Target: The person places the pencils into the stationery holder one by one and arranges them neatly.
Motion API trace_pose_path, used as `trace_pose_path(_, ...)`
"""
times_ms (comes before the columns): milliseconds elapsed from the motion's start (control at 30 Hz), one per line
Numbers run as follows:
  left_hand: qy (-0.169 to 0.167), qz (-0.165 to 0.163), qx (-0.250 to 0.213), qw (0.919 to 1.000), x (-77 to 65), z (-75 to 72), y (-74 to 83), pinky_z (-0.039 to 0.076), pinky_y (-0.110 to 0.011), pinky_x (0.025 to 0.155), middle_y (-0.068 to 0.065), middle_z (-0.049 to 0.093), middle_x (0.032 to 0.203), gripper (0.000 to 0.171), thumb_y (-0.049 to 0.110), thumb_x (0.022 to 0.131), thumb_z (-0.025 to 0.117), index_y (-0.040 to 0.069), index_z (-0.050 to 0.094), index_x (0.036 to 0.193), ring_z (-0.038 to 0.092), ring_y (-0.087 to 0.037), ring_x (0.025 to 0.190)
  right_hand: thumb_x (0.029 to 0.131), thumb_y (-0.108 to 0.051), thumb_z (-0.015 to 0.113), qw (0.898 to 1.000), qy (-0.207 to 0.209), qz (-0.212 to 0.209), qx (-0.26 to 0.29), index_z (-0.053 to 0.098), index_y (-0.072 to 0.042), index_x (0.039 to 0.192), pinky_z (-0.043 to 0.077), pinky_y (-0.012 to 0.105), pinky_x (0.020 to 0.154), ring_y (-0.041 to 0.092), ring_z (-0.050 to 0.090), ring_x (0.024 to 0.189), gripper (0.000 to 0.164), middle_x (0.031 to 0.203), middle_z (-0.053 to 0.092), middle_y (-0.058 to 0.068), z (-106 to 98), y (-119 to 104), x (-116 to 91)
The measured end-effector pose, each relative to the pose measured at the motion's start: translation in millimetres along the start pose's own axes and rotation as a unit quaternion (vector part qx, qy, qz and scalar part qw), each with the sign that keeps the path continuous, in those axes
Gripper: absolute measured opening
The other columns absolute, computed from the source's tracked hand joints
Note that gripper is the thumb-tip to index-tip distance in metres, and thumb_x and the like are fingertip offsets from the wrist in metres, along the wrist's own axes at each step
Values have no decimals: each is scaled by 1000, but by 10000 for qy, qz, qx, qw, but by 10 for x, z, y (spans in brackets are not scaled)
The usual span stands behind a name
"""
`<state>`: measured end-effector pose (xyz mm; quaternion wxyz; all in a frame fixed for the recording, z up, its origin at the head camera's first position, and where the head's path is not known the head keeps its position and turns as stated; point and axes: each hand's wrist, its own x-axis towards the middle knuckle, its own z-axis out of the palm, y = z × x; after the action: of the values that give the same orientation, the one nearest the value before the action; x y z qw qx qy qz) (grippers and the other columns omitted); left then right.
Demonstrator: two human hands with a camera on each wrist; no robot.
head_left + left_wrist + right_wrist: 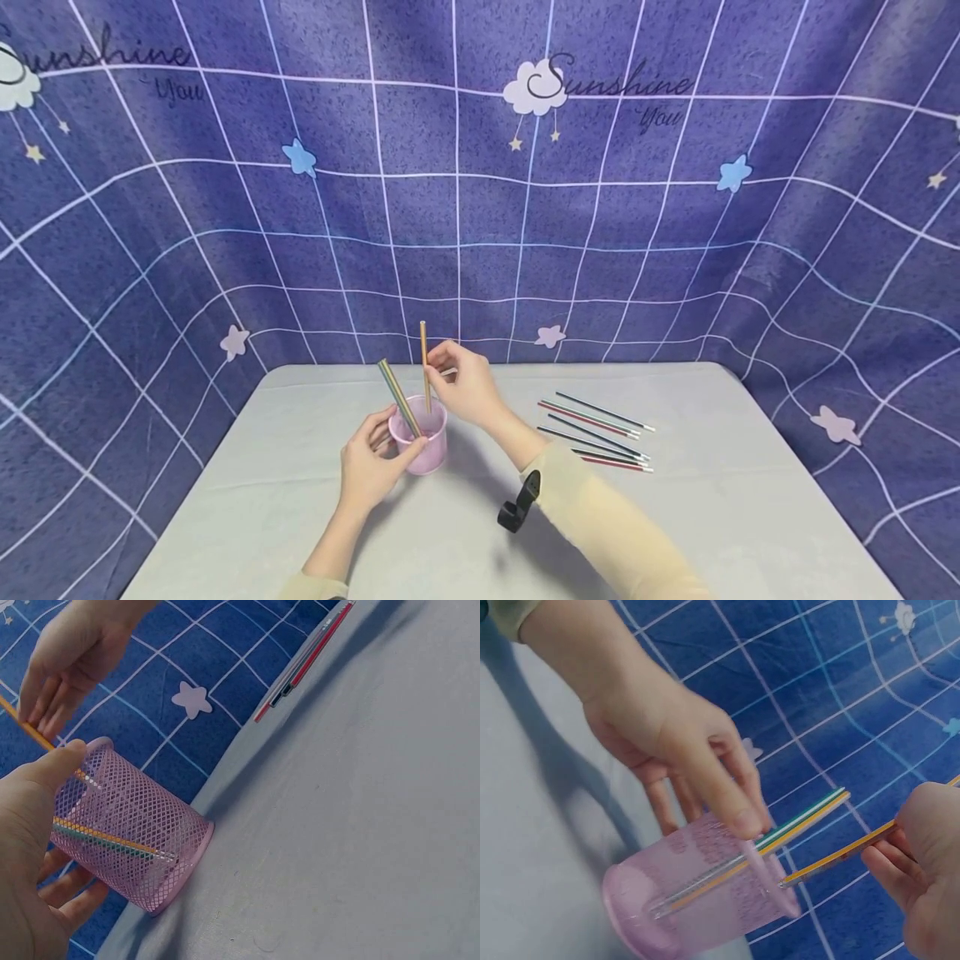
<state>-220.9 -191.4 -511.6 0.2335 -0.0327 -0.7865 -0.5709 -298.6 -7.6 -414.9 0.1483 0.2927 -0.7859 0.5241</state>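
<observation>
A pink mesh pencil cup (429, 454) stands on the table, with my left hand (372, 462) gripping it around the rim and side. Inside it lean a few pencils (397, 392), green and yellow ones among them, seen through the mesh in the left wrist view. My right hand (467, 385) pinches a yellow-orange pencil (423, 350) upright over the cup. In the right wrist view that pencil's lower end (784, 884) is at the cup's mouth. The thumb of my left hand (676, 739) lies along the rim.
To the right on the white table (480, 533) lie several dark, red and green pencils (600, 429), roughly parallel. A blue-purple grid-patterned curtain (480, 208) surrounds the table's back and sides. A black wrist mount (520, 504) sticks out from my right sleeve.
</observation>
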Motion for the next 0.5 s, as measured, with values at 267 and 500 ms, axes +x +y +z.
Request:
trace_pose_path(267, -62, -114, 13, 9999, -4, -10, -4, 66, -34, 97, -21, 73, 134, 69, 11, 76, 97, 1, 65, 136, 74, -37, 120, 98, -2, 71, 9976, -507, 45, -479, 70, -1, 102, 65, 13, 78, 23, 79, 89, 5, 96, 79, 12, 174, 136, -34)
trace_pose_path(500, -87, -74, -2, 9999, 0, -13, -15, 66, -33, 97, -21, 73, 135, 69, 12, 77, 97, 1, 65, 137, 74, -37, 121, 96, -4, 74, 9862, -828, -67, -1434, 74, -3, 100, 62, 9, 74, 17, 79, 82, 4, 92, 81, 9, 292, 151, -78)
